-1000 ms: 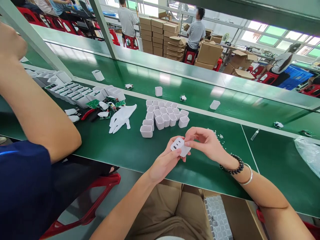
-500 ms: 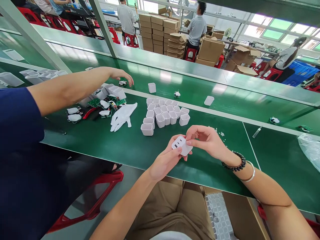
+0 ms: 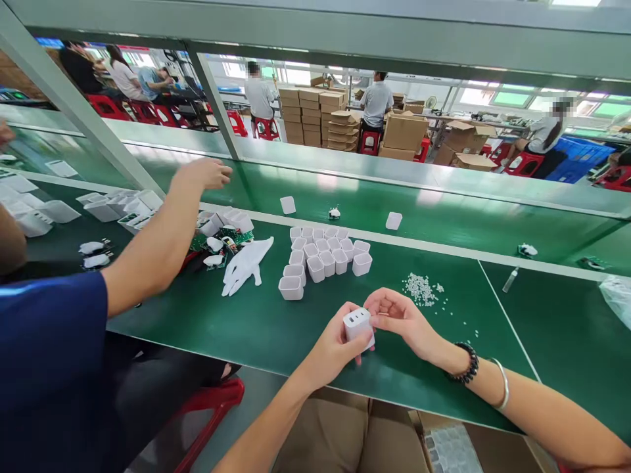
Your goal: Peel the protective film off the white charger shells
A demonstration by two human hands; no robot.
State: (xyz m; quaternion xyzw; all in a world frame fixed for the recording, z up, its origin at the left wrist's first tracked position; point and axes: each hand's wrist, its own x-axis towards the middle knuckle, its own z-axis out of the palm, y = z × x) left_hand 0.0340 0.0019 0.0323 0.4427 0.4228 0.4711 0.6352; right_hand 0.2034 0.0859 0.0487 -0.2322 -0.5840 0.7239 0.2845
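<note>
My left hand (image 3: 326,349) grips a white charger housing (image 3: 357,322), its face with several port slots turned up towards me. At the housing's upper right corner is my right hand (image 3: 403,320), thumb and fingertips pinched together; whatever they may hold is too small to make out. A scatter of tiny white pieces (image 3: 420,289) lies on the green bench just beyond my right hand. Past my left hand stands a cluster of white open housings (image 3: 315,266), packed in rows.
A co-worker's arm (image 3: 152,243) reaches over circuit boards (image 3: 227,235) on the left. A white glove (image 3: 246,266) lies beside them. On the far green strip sit loose housings (image 3: 393,221) and a small board (image 3: 334,213). A clear tube (image 3: 511,280) is at right.
My view has tilted up. The housing has turned more upright in my left hand, and my right hand stays pinched at its corner. The co-worker's arm has drawn left.
</note>
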